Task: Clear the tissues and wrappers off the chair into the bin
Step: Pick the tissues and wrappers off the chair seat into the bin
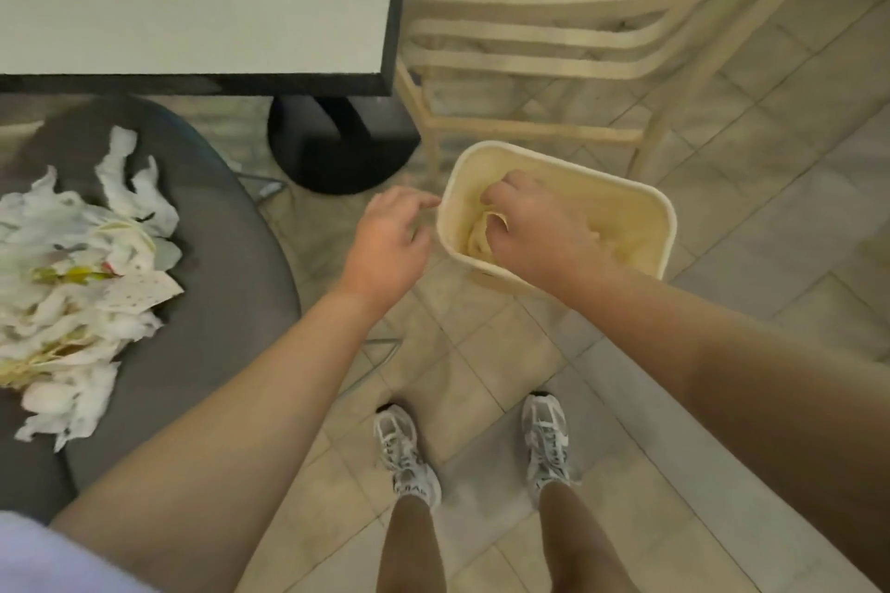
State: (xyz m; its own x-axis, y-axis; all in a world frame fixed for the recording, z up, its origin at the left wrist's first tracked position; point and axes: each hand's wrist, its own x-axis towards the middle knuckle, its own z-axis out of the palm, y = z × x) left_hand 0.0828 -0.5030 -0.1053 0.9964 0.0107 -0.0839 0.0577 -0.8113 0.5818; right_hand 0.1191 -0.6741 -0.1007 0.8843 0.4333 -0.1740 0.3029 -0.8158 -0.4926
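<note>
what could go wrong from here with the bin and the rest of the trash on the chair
1. The right hand is pressing tissue down inside the bin, which looks light; the push might tip or slide it on the tiled floor.
2. The pile of tissues and wrappers on the chair is loose and sits near the seat's edge, so a hurried grab by the left hand may drop pieces.

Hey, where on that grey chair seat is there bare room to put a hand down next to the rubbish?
The grey chair seat is bare along its right edge and front corner, between the tissue and wrapper pile and the tiled floor. The seat's left side is crowded with the pile.
</note>
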